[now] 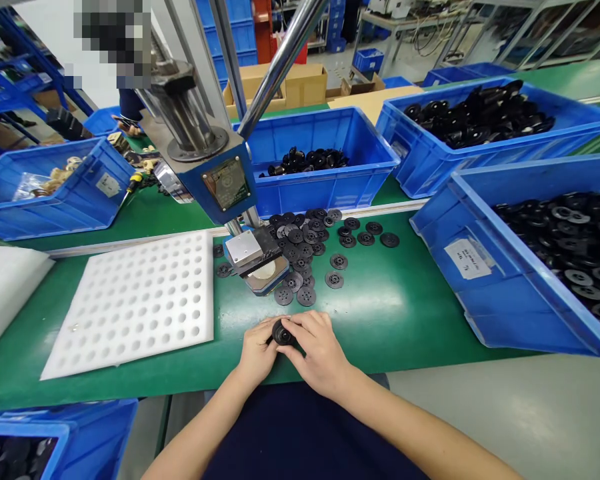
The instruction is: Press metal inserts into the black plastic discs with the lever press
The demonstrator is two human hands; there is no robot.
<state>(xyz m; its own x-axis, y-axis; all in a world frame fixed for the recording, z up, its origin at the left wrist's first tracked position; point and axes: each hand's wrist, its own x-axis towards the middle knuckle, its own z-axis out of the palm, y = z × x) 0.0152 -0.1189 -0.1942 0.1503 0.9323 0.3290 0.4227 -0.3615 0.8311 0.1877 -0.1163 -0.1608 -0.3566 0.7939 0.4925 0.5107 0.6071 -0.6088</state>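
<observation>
Close to the table's front edge, my left hand (258, 349) and my right hand (316, 348) are both closed around a small round black part (283, 333) with ringed steps on its face. The fingers hide its lower side and most of its edge. Just beyond my hands stands a blue hand press (230, 187) with a flat metal block over its base (266, 279). Many flat black discs with holes (335, 279) lie loose around and behind that base, some overlapping.
On the left lies a white foam tray (145, 293) with rows of round holes. Blue bins of black parts stand behind (325, 183) and at right (445, 267); another bin (95, 433) sits lower left. A screwdriver (133, 183) lies near a person's hand (127, 125) at back left.
</observation>
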